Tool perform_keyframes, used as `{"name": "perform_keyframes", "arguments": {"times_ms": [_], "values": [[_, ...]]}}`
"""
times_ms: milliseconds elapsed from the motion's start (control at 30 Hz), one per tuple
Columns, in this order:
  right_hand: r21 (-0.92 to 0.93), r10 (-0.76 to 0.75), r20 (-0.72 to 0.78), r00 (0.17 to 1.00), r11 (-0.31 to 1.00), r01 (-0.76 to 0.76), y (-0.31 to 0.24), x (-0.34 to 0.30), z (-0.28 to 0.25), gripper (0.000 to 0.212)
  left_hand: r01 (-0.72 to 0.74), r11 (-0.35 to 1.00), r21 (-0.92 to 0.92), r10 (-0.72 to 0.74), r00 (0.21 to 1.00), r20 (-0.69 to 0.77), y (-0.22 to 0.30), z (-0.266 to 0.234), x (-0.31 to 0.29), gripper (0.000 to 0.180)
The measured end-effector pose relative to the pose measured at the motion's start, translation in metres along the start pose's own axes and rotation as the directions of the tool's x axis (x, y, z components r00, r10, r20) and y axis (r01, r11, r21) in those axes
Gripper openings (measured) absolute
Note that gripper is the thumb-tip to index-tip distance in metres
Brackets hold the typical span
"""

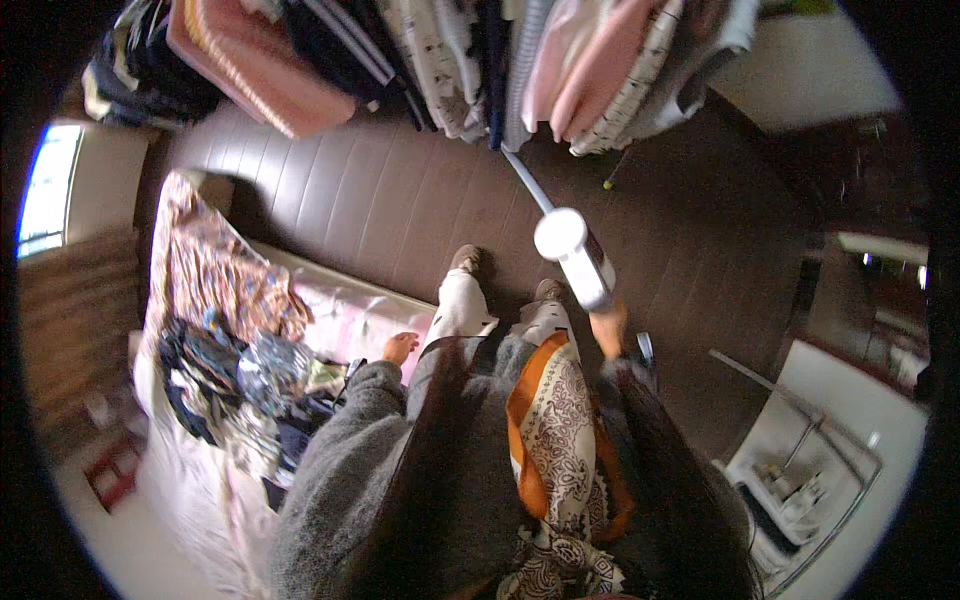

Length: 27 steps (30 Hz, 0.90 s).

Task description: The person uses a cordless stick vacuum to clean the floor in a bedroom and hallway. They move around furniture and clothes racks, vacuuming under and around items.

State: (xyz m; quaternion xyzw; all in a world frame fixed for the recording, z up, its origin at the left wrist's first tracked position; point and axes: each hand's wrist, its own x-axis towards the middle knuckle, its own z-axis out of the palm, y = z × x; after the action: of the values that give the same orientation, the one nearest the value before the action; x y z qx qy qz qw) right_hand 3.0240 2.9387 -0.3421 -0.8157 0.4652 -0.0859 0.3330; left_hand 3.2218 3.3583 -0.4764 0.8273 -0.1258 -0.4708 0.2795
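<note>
Single head-worn fisheye view, looking steeply down, close over torso, floor beyond

A person seen from above wears a fuzzy grey knit sweater, its thick left sleeve [345,440] running down to the bare left hand [399,347]; a silky scarf in orange and cream with a dark paisley print [552,440] hangs down the front; pale, cream-coloured trousers [455,310] cover the legs; brown slippers [466,258] are on the feet; the right hand [607,330] emerges from a dark grey cuff.
</note>
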Motion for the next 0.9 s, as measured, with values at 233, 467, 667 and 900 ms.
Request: {"name": "perform_keyframes", "arguments": {"times_ms": [233,467,667,900], "values": [[-0.013,0.033,-0.196,0.98,0.999,-0.036,-0.035,0.091,0.049,0.029,-0.141,0.956,-0.258,0.157,0.987,0.041,0.086,-0.163,0.083,0.031],[0.219,0.406,-0.245,0.881,0.908,-0.358,0.028,-0.081,0.073,0.04,-0.26,0.935,0.239,0.177,0.931,0.318,0.077,-0.212,0.158,0.025],[0.611,0.761,-0.205,0.615,0.59,-0.527,0.007,-0.242,0.098,0.042,-0.565,0.816,0.124,0.402,0.708,0.581,0.071,-0.193,0.225,0.019],[0.696,0.759,-0.342,0.554,0.601,-0.393,-0.108,-0.291,0.004,0.026,-0.367,0.909,-0.197,0.387,0.569,0.726,0.227,-0.155,0.203,0.018]]}}
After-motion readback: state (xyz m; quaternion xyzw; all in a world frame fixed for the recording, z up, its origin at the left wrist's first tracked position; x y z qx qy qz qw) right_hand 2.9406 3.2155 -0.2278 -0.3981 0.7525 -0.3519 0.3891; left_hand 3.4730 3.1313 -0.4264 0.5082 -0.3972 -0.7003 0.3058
